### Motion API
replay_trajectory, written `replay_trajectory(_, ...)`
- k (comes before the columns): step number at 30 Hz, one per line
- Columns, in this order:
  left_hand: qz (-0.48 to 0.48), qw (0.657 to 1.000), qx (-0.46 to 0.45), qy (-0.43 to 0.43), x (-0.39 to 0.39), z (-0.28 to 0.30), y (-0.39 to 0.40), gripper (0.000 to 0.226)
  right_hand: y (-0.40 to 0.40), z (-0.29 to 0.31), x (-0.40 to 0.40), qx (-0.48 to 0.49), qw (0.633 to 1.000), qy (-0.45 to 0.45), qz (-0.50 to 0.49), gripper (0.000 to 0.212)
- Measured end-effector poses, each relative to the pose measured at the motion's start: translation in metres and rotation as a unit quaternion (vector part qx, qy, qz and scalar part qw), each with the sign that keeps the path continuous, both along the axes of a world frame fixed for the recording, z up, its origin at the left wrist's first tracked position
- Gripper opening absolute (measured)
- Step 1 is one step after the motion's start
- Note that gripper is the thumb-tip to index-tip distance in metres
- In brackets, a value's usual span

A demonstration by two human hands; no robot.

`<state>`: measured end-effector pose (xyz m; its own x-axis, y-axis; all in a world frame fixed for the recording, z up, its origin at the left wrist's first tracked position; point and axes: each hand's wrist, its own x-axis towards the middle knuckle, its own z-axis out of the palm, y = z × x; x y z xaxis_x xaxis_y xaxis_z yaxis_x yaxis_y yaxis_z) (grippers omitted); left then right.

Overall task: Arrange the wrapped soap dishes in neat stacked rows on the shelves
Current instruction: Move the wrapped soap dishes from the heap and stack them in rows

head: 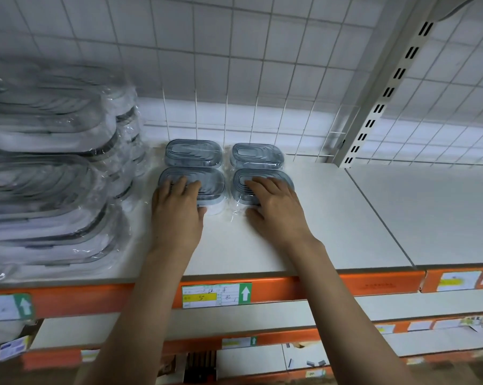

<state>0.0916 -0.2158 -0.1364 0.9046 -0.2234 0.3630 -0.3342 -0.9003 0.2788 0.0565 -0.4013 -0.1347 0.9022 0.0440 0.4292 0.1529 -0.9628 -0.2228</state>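
Four wrapped soap dishes sit on the white shelf (pixel 318 218) in a two-by-two block, just to the right of a tall pile of larger wrapped trays (pixel 54 162). The two back dishes, the left one (pixel 193 152) and the right one (pixel 257 155), lie close to the wire grid wall (pixel 234 79). The two front dishes sit just in front of them, nearly touching.

The left hand (pixel 176 209) lies flat on the front left dish (pixel 207 184), fingers straight and close together over its ribbed top, thumb down at the near edge. The right hand (pixel 276 207) rests the same way on the front right dish (pixel 262 187), fingers extended across the lid and the thumb tucked against the near side. Neither hand pinches anything; both seem to be pressing or nudging the dishes into line.

These dishes look like light, stiff plastic, so they should slide easily on the smooth shelf. The clear film is loose and crinkled at the front corners and is probably slippery, so a grip on the film alone may slip. Taking each dish by its long sides, thumb against fingers, would likely hold better. Stacked ones may skate on each other, so they should be set down squarely. An orange rail with a price label (pixel 216 295) runs along the shelf's front edge.
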Motion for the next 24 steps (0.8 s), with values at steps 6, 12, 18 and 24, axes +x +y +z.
replay_trajectory(6, 0.041, 0.998, 0.046, 0.026, -0.015, 0.014, -0.018, 0.061, -0.016, 0.01, -0.01, 0.022, 0.998, -0.008, 0.053, 0.058)
replay_trajectory(12, 0.034, 0.999, 0.017, -0.02, -0.043, 0.02, -0.085, 0.055, -0.078, 0.018, -0.037, 0.032, 0.997, -0.001, 0.069, 0.06)
replay_trajectory(18, 0.008, 0.999, -0.045, -0.025, -0.1, 0.013, -0.21, 0.054, -0.19, 0.018, -0.089, 0.01, 0.998, 0.03, 0.06, 0.061)
replay_trajectory(24, -0.026, 0.998, -0.061, 0.016, -0.164, 0.012, -0.327, 0.051, -0.291, 0.012, -0.152, 0.008, 0.997, 0.065, 0.035, 0.059)
